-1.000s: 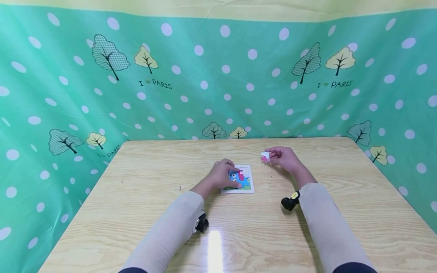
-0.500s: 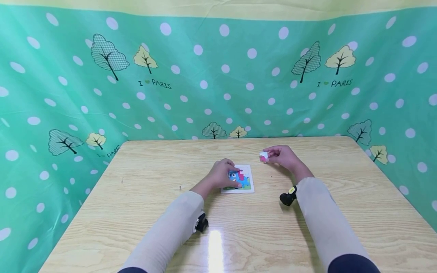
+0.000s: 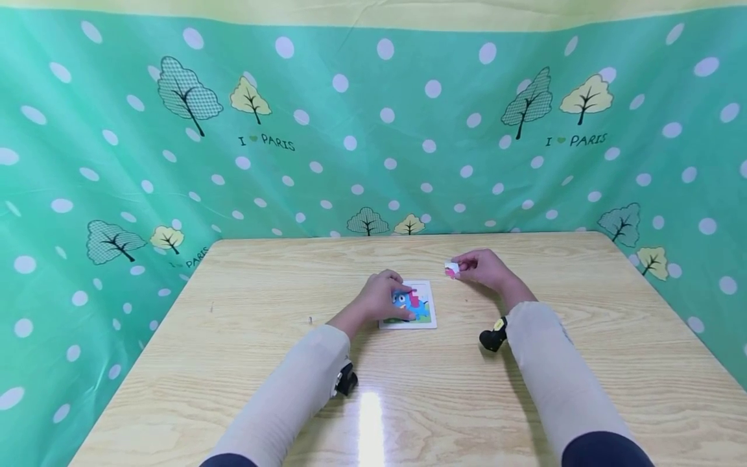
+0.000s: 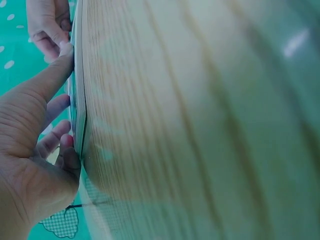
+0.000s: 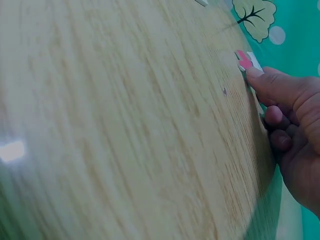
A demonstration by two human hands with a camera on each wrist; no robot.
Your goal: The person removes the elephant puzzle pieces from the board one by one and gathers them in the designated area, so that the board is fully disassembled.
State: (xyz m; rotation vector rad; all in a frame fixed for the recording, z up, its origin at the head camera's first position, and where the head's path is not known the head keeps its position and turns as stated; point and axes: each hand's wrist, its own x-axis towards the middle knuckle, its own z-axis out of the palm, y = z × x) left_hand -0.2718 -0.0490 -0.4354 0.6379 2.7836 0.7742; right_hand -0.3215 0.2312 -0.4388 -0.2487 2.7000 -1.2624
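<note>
left hand (image 3: 378, 298) lies over the left part of a white-rimmed puzzle board (image 3: 434, 311), flat on the desk (image 3: 257, 370) near its middle; thumb and forefinger spread apart across the picture, thumb on the near side, forefinger on the far side, the rest of the fingers bent and partly hidden. left wrist view shows the thumb tip at the board's edge. picture on the board: a blue figure with big eyes, a pink-red patch, some green along the near side. right hand (image 3: 481, 267), to the right and farther off, pinches a small puzzle piece (image 3: 452, 270), white and pink, between thumb and fingers; piece is held just beyond the board's far right corner, clear of it. cannot tell whether the piece touches the desk. a tiny dark speck (image 5: 224, 91) on the wood near that hand; a small grey bit (image 3: 310, 320) lies to the left of the board. black wrist camera (image 3: 347, 379) on the left sleeve (image 3: 286, 395), pale cloth; similar on the right. far side: green curtain (image 3: 315, 143), white dots, printed trees.
</note>
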